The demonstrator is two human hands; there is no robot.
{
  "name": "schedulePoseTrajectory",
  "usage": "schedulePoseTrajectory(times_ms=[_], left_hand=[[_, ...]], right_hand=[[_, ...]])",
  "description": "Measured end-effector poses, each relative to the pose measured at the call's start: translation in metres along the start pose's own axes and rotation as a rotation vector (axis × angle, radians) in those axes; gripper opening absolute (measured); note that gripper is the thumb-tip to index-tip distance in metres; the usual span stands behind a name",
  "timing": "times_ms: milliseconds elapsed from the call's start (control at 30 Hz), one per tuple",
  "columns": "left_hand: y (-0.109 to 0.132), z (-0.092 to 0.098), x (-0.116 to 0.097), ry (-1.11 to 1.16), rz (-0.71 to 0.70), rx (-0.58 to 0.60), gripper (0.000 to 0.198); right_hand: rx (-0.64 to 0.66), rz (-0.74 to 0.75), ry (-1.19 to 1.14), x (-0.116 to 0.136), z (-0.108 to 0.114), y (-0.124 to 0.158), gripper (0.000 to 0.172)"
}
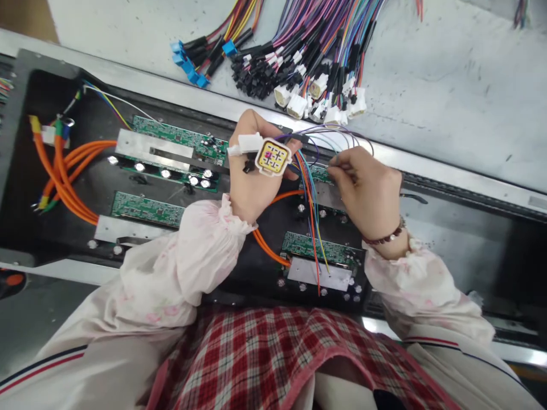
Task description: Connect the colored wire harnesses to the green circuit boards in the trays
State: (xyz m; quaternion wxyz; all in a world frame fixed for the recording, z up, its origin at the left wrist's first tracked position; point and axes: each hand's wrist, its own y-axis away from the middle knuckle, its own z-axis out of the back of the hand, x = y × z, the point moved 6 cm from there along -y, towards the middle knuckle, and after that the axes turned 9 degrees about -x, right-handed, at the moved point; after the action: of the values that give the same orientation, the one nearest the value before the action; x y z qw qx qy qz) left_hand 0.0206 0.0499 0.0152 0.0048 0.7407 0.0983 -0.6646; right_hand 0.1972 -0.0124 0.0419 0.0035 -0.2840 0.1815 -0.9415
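My left hand (250, 185) is closed around a wire harness. A squarish white connector (273, 156) with a yellow face lies against the back of that hand, beside a smaller white plug (250, 142). Loose orange, blue and yellow wires (314, 216) hang from the harness over the circuit boards. Purple and pale wires (337, 132) loop across toward my right hand (370, 185). Its thumb and fingers are pinched together on thin wires from the harness; the exact ends are hidden by the fingertips.
Below my hands a long black metal housing (25, 171) holds several green circuit boards (322, 247) with metal plates. Thick orange cables (64, 171) bend at its left. Beyond its far rim lie bundled harnesses with white connectors (297, 105) and blue connectors (186, 65).
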Motion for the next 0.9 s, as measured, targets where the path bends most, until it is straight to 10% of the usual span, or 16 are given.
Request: schedulePoseTrajectory(times_ms=[900], left_hand=[[-0.002, 0.002, 0.007, 0.021, 0.014, -0.004, 0.052]], right_hand=[[-0.021, 0.062, 0.066, 0.017, -0.001, 0.010, 0.009]])
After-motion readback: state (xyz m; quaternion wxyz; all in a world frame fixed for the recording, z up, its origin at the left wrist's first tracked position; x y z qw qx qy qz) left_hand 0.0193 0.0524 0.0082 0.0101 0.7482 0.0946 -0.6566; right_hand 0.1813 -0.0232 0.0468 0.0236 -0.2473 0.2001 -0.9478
